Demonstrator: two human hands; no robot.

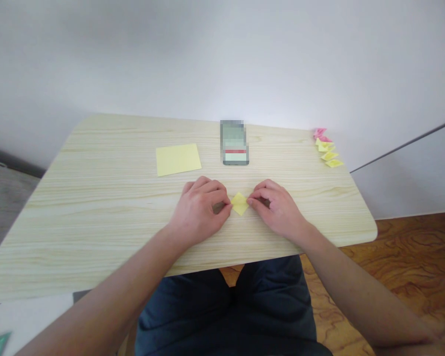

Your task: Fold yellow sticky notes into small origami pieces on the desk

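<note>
Pinching the left corner of a small yellow paper between thumb and fingertips of the left hand, gripping its right corner likewise with the right hand. Holding it diamond-wise near the front edge of the surface. Facing a blurred phone-like device, flanked by a larger yellow sheet leftward, pink and yellow folded pieces far right.

Left hand and right hand pinch opposite corners of the yellow paper, towards the front edge of the surface; phone at the back edge, folded pieces along the right edge!
</note>
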